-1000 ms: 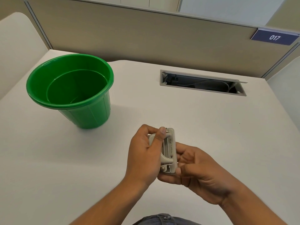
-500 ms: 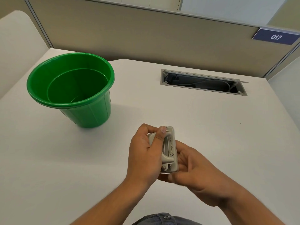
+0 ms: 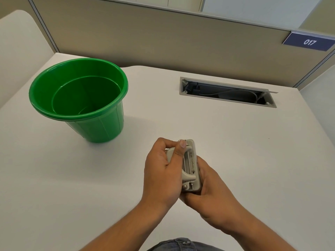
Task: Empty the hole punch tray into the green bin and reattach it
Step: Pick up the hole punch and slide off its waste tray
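Head view: green bin [image 3: 78, 98] beside cable slot [image 3: 228, 93].

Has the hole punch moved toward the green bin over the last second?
No. The hole punch stays in both hands, as far right of the green bin as before.

hole punch [image 3: 190, 165]: matt grey body between your fingers, with small shiny metal pins
green bin [image 3: 79, 98]: glossy smooth plastic, well clear of your fingers
desk [image 3: 235, 142]: smooth matt white beneath your hands
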### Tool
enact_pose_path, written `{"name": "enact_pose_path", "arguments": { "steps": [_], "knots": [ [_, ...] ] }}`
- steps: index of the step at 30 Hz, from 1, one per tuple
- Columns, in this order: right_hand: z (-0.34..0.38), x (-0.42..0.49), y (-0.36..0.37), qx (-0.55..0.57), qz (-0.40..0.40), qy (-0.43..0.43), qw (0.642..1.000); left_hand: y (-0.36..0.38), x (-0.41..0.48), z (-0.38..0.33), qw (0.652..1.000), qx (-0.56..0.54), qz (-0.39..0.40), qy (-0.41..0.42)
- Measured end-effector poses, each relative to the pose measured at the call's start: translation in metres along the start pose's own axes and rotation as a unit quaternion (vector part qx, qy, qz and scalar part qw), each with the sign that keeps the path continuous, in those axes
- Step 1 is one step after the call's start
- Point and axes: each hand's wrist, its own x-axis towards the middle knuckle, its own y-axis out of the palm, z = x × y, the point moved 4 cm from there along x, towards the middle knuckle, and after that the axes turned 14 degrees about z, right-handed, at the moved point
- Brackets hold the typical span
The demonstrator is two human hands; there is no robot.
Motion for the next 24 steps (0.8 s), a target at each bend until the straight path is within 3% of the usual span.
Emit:
{"name": "enact_pose_path", "arguments": {
  "steps": [13,19,21,24],
  "knots": [
    [-0.004,0.001,-0.002,0.053,0.036,0.012,0.998,-0.002,0.001,0.002,1.000,-0.024,-0.002,0.001],
    [0.005,-0.002,0.000,0.154,0.124,0.004,0.980,-0.005,0.001,0.003,1.000,-0.022,-0.001,-0.004],
    [0.008,0.002,-0.002,0.198,0.097,0.003,0.975,-0.004,0.000,0.002,1.000,-0.022,0.010,-0.004],
    [0.003,0.006,-0.006,0.266,-0.013,0.062,0.962,0.005,-0.005,0.001,0.999,-0.027,0.040,0.001]
  ]
}}
